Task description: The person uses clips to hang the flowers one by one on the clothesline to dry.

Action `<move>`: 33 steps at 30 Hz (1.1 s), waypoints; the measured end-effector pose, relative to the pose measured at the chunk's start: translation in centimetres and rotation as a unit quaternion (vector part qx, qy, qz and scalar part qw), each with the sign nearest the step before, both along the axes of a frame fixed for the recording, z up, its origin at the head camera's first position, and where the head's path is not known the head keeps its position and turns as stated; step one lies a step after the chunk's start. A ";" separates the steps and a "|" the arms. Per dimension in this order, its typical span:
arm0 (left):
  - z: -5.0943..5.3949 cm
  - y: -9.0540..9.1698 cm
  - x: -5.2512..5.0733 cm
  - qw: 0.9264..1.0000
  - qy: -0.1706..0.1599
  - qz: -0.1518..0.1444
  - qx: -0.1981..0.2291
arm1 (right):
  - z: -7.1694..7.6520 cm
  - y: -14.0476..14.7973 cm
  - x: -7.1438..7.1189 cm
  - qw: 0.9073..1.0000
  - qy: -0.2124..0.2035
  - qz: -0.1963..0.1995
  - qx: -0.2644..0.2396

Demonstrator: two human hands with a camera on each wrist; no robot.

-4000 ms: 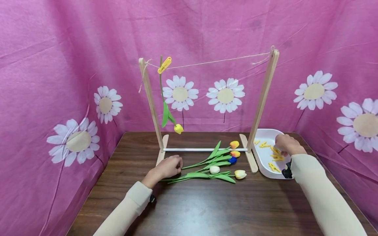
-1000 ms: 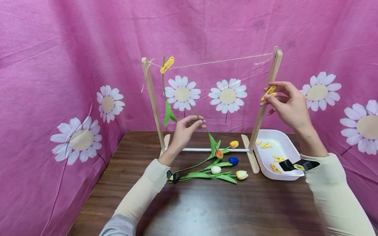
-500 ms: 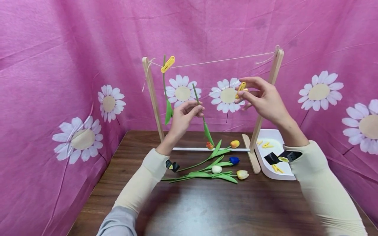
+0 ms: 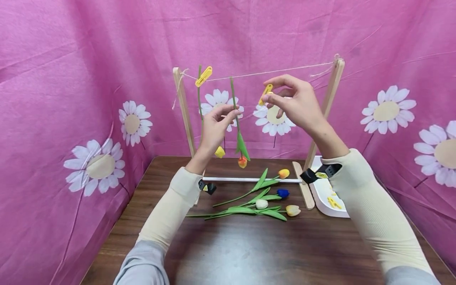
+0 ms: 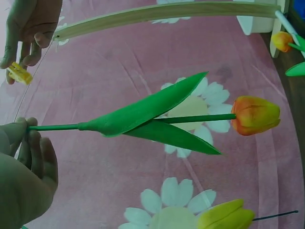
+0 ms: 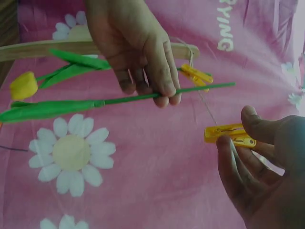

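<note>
My left hand (image 4: 217,128) pinches the stem of an orange-red tulip (image 4: 242,161), which hangs bloom down with its stem end up by the string (image 4: 285,71). In the left wrist view the tulip's bloom (image 5: 256,116) and two green leaves show fully. A yellow clothespin (image 4: 265,94) is pinched between thumb and fingers of my right hand (image 4: 301,103), to the right of that stem and just below the string. Further left, another yellow clothespin (image 4: 204,76) grips a yellow tulip's stem on the string; its bloom (image 4: 219,152) shows past my left hand.
Wooden posts (image 4: 185,111) carry the string, with a white rod (image 4: 249,179) low between them. On the table lie an orange-yellow tulip (image 4: 284,173), a blue one (image 4: 283,193), and white and cream ones (image 4: 293,210). A white tray (image 4: 322,198) with clothespins is partly behind my right arm.
My left hand has lifted the orange-red tulip off the table to string height. My right hand has brought a clothespin from the tray, moving left and up toward the stem.
</note>
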State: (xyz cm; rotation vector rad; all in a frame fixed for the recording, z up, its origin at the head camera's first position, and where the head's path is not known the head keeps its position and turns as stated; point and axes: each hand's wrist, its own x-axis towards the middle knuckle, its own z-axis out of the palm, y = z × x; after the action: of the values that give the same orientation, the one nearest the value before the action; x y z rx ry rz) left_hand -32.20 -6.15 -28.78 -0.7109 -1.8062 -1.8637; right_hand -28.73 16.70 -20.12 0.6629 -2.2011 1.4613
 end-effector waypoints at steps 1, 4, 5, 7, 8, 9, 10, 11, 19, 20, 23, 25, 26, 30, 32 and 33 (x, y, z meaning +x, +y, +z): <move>0.2 0.0 -0.1 1.000 0.002 0.009 0.001 | 0.3 -0.4 -0.1 1.000 -0.002 -0.006 -0.001; 0.8 0.1 -0.5 1.000 -0.001 0.016 0.017 | 1.4 -1.6 -0.5 1.000 -0.002 -0.024 -0.001; 0.9 0.1 -0.6 1.000 -0.004 0.011 0.027 | 1.8 -2.1 -0.7 1.000 0.001 -0.027 -0.002; 1.3 0.2 -0.9 0.999 -0.004 0.001 0.044 | 2.4 -3.0 -1.1 1.000 0.007 -0.026 -0.010; 1.5 0.3 -1.0 0.999 -0.005 -0.002 0.051 | 2.7 -3.5 -1.4 1.000 0.011 -0.022 -0.017; 1.6 0.3 -1.2 0.998 -0.003 -0.005 0.058 | 3.0 -4.0 -1.6 0.999 0.015 -0.018 -0.025; 1.7 0.3 -1.3 0.998 -0.003 -0.006 0.063 | 3.3 -4.4 -1.9 0.999 0.015 -0.013 -0.035; 1.8 0.3 -1.4 0.998 -0.002 -0.005 0.068 | 3.6 -4.9 -2.1 0.999 0.014 -0.008 -0.047; 2.2 0.1 -2.1 0.997 -0.004 0.039 0.072 | 4.8 -7.3 -3.9 0.988 -0.021 0.015 -0.149; 2.2 0.1 -2.2 0.996 -0.004 0.043 0.075 | 4.9 -7.6 -4.1 0.987 -0.024 0.019 -0.161; 2.3 0.0 -2.4 0.995 -0.003 0.052 0.080 | 5.0 -8.0 -4.5 0.981 -0.044 0.027 -0.189; 2.4 0.0 -2.5 0.995 -0.004 0.057 0.082 | 5.0 -8.2 -4.8 0.978 -0.056 0.029 -0.199; 2.5 0.0 -2.6 0.995 -0.005 0.062 0.080 | 5.0 -8.3 -4.9 0.977 -0.063 0.027 -0.201; 2.5 0.0 -2.6 0.994 -0.009 0.073 0.075 | 4.6 -8.6 -5.3 0.977 -0.092 0.014 -0.193; 2.5 0.1 -2.5 0.995 -0.012 0.075 0.069 | 4.3 -8.6 -5.5 0.977 -0.103 0.010 -0.189; 2.5 0.1 -2.5 0.995 -0.014 0.075 0.069 | 4.2 -8.7 -5.5 0.976 -0.111 0.009 -0.188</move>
State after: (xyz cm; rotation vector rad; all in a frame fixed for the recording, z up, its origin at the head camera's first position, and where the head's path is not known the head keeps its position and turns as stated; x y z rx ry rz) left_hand -34.69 -6.05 -26.29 -0.4889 -1.6785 -1.8850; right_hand -34.26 8.05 -15.95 0.4080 -1.9870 1.9742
